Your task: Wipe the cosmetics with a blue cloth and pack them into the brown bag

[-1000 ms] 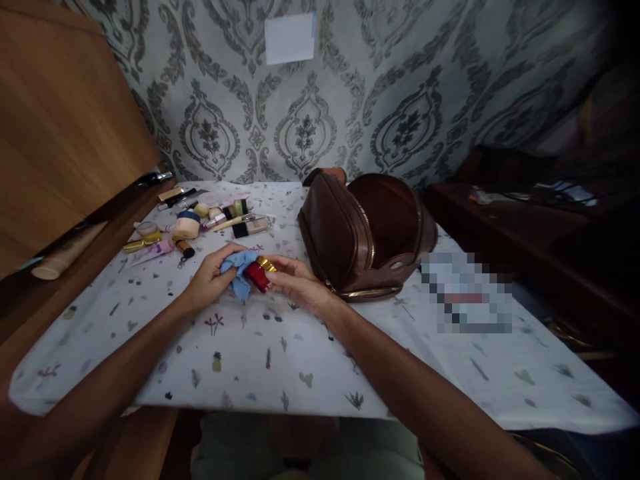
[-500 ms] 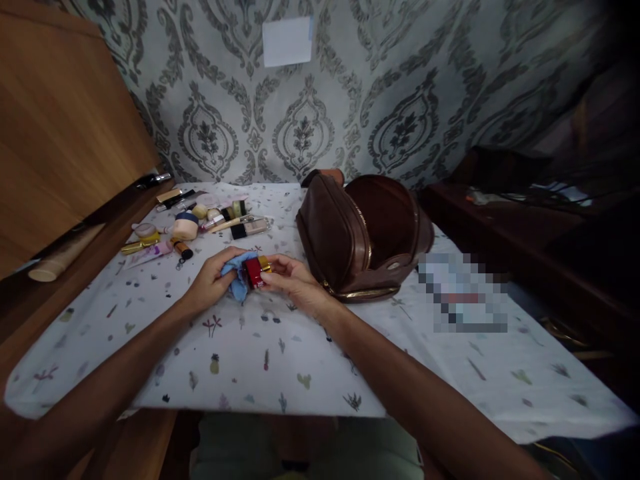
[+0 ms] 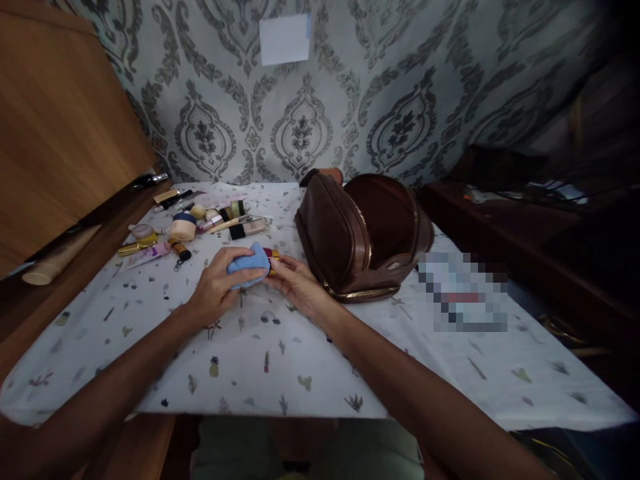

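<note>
1. The left hand [image 3: 213, 288] grasps a folded blue cloth [image 3: 249, 265], its thumb and fingers bent around it; the cloth is pressed over one end of a small red-and-gold container [image 3: 275, 254] and hides most of it.
2. The right hand [image 3: 299, 285] grips the other end of that container between thumb and fingers; a gold part and a strip of red show between cloth and fingertips.
3. The container is held above the table, in front of the brown bag and to its left; both hands are close together, nearly touching at the cloth.
4. The brown bag [image 3: 327, 230] stands on the patterned tablecloth [image 3: 240, 373]; its gold-toothed zipper is undone and its mouth gapes; its dark inside shows nothing clearly.
5. Beyond the left hand lies a loose group of cosmetics; among them are a jar with a blue lid [image 3: 183, 228], a black-capped bottle [image 3: 254, 227], a pink-and-white tube [image 3: 154, 253] and a small orange-brown bottle [image 3: 179, 249].
6. Right of the bag is a pixelated patch [image 3: 465, 293], too masked to identify; a white sheet [image 3: 285, 40] hangs on the patterned wall [image 3: 303, 127].
</note>
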Available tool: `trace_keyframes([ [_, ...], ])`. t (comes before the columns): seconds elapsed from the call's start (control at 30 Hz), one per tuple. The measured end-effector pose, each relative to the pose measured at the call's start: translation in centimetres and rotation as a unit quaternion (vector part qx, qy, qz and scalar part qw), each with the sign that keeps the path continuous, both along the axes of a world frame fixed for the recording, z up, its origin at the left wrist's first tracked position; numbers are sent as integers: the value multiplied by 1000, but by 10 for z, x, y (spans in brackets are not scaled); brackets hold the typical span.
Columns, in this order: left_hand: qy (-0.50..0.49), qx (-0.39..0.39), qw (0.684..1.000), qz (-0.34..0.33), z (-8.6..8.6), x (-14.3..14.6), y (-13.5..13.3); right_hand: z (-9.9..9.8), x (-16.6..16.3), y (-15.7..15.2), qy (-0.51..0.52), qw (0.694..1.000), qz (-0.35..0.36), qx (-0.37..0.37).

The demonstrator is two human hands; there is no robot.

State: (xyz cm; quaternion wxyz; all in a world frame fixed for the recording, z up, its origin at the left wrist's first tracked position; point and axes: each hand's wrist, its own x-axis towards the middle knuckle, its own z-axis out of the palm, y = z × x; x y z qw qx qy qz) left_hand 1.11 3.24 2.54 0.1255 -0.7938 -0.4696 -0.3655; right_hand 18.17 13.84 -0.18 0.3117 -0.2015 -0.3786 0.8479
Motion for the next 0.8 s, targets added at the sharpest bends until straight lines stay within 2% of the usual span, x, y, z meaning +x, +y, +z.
trace_keyframes([
  [0.13, 30, 19, 999, -21, -2, 1, 0, 6, 2, 1, 17, 999, 20, -25],
  [0.33, -34, 17, 999, -35, 0, -1, 0, 12, 7, 1, -1, 993, 80, -87],
  [0.57, -104, 12, 994, 11, 3, -1, -1, 12, 8, 3, -12, 992, 109, -64],
  [0.8, -127, -14, 990, 62, 3, 2, -3, 11, 8, 0, -12, 995, 100, -27],
])
